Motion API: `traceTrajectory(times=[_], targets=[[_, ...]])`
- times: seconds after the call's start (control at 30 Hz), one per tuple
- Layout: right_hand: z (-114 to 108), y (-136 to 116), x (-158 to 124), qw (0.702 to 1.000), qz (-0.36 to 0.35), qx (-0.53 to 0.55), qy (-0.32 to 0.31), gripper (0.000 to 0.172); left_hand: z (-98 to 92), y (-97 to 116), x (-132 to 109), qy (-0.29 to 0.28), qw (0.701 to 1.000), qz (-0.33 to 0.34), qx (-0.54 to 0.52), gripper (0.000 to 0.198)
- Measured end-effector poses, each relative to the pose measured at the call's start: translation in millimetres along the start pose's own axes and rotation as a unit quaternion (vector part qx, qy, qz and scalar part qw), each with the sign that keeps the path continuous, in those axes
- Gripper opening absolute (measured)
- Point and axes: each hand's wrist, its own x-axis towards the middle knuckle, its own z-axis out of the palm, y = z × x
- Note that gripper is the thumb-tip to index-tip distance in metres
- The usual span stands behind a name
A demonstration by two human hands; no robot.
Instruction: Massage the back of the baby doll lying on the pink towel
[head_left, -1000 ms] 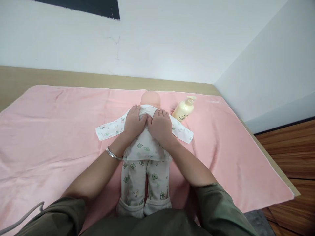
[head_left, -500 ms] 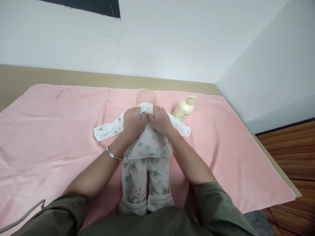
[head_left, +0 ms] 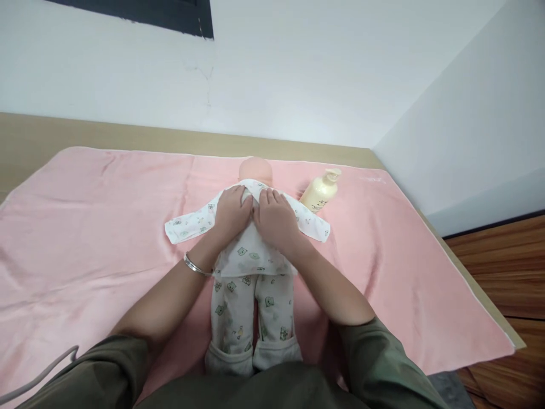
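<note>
A doll [head_left: 255, 169] lies on its back on a pink blanket, its bald head away from me. It wears a white printed shirt [head_left: 251, 255] with both sleeves spread sideways and matching footed trousers [head_left: 275, 309]. On the left side of the chest, my left hand [head_left: 232, 213] has its fingers and thumb closed on the shirt cloth near the collar. My right hand [head_left: 276, 218] lies flat on the right side of the chest, fingers stretched out toward the collar. The thumbs are close together at the middle.
A cream pump bottle [head_left: 320, 192] leans or lies beyond the right sleeve. The pink blanket [head_left: 106, 227] covers most of the wooden surface [head_left: 170, 132]. A grey cable [head_left: 42, 376] is at the lower left. White walls rise behind, and wood-grain panels [head_left: 502, 272] stand at the right.
My right hand has let go of the collar cloth and flattened onto the chest, a little nearer to me. My left hand has stayed almost in place. The view has shifted slightly.
</note>
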Motion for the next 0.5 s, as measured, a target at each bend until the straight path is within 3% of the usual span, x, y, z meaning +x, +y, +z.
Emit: traceTrajectory(times=[0.13, 0.37, 0.5], targets=[[9, -8, -4, 1.0, -0.019, 0.022, 0.01, 0.055, -5.3, -4, 7, -0.032, 0.999, -0.025, 0.006, 0.037], [19, 27, 27, 0.993, 0.08, 0.087, -0.004, 0.058, -1.9, 23, -18, 0.001, 1.0, 0.006, -0.006, 0.045], [9, 9, 10, 0.998, 0.046, 0.05, -0.006, 0.06, -5.7, 17, -8, -0.03, 1.0, -0.009, -0.003, 0.041]])
